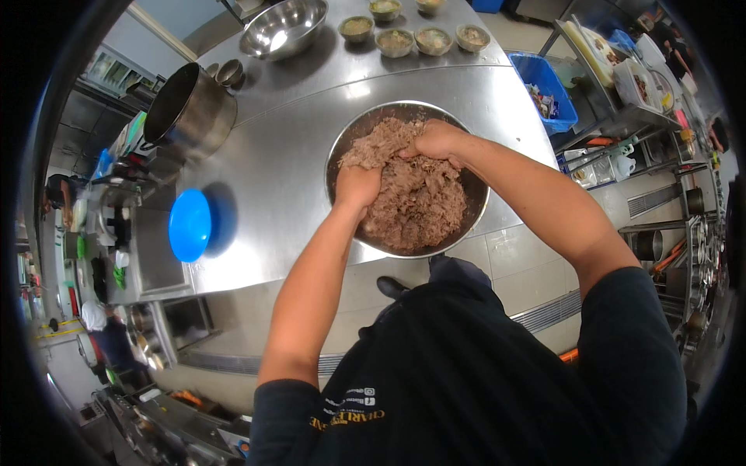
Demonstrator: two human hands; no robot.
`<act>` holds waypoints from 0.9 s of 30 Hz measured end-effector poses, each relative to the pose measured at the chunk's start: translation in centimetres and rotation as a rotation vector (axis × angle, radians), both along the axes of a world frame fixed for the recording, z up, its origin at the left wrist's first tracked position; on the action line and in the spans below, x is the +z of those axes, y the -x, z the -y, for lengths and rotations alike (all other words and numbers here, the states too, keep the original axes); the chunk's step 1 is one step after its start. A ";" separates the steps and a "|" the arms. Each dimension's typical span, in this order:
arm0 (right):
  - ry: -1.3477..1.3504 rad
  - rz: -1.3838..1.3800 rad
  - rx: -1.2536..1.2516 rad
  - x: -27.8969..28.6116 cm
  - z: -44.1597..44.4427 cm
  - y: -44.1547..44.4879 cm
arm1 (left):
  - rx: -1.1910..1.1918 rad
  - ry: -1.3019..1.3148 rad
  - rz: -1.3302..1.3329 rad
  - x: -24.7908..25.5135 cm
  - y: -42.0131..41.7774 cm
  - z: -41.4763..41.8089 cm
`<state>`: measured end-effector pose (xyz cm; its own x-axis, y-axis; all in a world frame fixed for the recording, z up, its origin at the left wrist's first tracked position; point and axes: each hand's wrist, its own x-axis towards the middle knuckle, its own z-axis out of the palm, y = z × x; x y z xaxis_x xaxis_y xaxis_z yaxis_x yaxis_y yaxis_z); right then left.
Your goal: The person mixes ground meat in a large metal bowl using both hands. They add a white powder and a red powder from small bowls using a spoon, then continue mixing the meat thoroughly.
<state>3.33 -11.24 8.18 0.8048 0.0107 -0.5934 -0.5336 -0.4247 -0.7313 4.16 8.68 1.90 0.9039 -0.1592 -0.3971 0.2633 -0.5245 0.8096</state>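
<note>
A wide stainless steel mixing bowl (481, 212) stands at the near edge of the steel table, filled with a brown, shredded or minced mixture (421, 209) that looks like meat. Both hands are inside it. My left hand (356, 187) is sunk into the mixture at the bowl's left side, its fingers hidden under a raised clump. On the far right, my right hand (436, 143) grips part of the same clump, with fingertips partly buried. The clump rises between the two hands against the bowl's far wall.
A blue plastic bowl (190, 225) and a large metal pot (201, 119) stand left on the steel table (280, 192). Farther back are an empty steel bowl (285, 29) and several small filled bowls (432, 41). A blue bin (539, 87) with waste stands beyond the right edge.
</note>
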 end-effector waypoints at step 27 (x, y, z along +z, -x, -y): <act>-0.190 -0.177 0.650 -8.7 -0.8 -9.1 | 0.074 -0.360 0.206 -3.4 4.1 4.8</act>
